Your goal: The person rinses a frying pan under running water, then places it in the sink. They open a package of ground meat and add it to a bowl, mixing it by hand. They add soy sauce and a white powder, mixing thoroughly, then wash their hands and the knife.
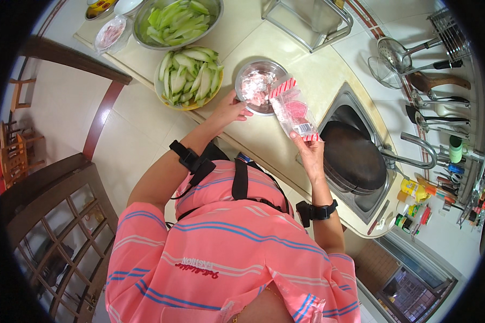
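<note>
At the near left rim of a small metal bowl [255,110] is my left hand [231,109], its fingers bent against the bowl's side. Pale pink raw meat [255,97], partly covered with white powder, lies in this bowl. My right hand [310,152] grips the lower end of a clear plastic packet [294,111] with red-and-white striped ends and a printed code. The packet's far end leans over the bowl's right rim and hides part of it. How much the packet contains cannot be told.
Left of the bowl are a plate of sliced green vegetable [190,76] and a large metal basin [219,24] of green strips. Farther left stands a plastic-covered bowl of meat [111,34]. A dark wok [353,157] fills the sink [367,214], beside a knife [378,217]. A metal rack [307,24] stands behind.
</note>
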A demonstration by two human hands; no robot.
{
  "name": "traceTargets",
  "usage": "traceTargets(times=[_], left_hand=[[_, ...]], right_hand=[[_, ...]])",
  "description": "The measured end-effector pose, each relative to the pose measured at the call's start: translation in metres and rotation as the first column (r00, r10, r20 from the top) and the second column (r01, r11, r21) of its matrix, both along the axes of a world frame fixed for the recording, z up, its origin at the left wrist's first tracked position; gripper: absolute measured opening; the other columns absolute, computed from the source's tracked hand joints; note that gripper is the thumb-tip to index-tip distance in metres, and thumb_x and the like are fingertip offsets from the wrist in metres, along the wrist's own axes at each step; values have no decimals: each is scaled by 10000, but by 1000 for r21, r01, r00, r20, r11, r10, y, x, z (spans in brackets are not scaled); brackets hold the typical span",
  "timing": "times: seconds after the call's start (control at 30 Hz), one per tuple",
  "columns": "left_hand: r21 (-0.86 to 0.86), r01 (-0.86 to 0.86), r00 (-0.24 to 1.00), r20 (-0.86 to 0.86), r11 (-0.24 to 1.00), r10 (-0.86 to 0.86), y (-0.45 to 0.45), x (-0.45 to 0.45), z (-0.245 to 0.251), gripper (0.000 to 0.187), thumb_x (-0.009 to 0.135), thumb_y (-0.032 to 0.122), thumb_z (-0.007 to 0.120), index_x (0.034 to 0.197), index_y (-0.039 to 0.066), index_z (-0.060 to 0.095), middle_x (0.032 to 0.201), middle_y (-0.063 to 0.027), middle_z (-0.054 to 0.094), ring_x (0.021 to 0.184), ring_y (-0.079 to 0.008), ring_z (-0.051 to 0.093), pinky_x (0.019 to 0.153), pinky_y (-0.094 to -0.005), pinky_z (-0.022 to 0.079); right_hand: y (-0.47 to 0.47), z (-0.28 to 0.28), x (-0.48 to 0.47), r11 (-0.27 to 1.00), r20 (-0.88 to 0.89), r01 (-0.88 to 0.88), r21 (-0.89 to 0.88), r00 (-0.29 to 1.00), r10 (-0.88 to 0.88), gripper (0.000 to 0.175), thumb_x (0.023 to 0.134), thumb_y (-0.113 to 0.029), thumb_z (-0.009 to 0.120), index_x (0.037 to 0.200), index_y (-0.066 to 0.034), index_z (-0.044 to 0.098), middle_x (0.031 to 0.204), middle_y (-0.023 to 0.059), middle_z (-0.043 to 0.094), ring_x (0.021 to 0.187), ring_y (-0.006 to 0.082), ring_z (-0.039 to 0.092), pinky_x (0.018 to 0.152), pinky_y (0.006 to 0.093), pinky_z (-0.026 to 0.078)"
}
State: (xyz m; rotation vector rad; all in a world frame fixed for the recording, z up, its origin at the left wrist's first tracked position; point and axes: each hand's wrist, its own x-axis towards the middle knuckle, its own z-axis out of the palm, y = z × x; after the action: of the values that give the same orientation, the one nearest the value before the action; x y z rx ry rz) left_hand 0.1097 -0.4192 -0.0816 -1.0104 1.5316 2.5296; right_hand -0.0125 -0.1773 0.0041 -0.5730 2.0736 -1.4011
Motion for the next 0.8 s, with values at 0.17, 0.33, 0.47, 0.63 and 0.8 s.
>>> traceTargets(times=[0.17, 0.33, 0.47, 0.63, 0.8], left_hand=[[-12, 2, 999, 35, 1000, -2, -2, 5, 5, 484, 996, 243, 596, 1412, 67, 421, 1117, -130, 639, 959, -218, 709, 784, -322, 577], [3, 299, 949, 100, 954, -298, -8, 25, 34, 528, 978, 354, 634, 1408, 96, 470, 1103, -80, 649, 966, -181, 677, 826, -322, 551], [-64, 514, 836, -186, 855, -517, 20, 16, 79, 518, 997, 341, 623, 1446, 135, 467, 1242, -44, 598, 1163, -147, 585, 929, -338, 506], [74, 397, 812, -492, 915, -312, 62, -38, 126, 487, 1019, 247, 617, 1429, 58, 436, 1285, -69, 589, 1150, -170, 607, 971, -363, 516], [-246, 369, 787, -431, 896, -442, 60, -71, 146, 270, 1027, 124, 571, 1258, -11, 540, 1204, -96, 632, 1050, -160, 640, 917, -318, 543]], right_hand=[[3, -4, -2, 997, 54, 52, -62, 997, -49, 280, 934, -138, 742, 1187, -39, 674, 1071, -25, 681, 956, 68, 605, 866, 241, 476], [10, 2, -1, 955, 230, 192, -228, 963, -138, 321, 962, -134, 688, 1270, -67, 629, 1224, 25, 657, 1119, 132, 615, 999, 339, 481], [7, 9, 1, 788, 480, 274, -552, 877, 31, 299, 980, -248, 667, 1256, -132, 655, 1317, -15, 634, 1268, 174, 534, 1138, 395, 343], [1, 13, -4, 676, 501, 302, -672, 858, 114, 448, 961, -337, 686, 1346, -133, 580, 1357, -4, 604, 1261, 173, 538, 1109, 390, 375], [24, 31, -18, 662, 380, 254, -705, 924, 50, 638, 913, -398, 740, 1397, -51, 511, 1364, 42, 595, 1270, 198, 535, 1130, 389, 357]])
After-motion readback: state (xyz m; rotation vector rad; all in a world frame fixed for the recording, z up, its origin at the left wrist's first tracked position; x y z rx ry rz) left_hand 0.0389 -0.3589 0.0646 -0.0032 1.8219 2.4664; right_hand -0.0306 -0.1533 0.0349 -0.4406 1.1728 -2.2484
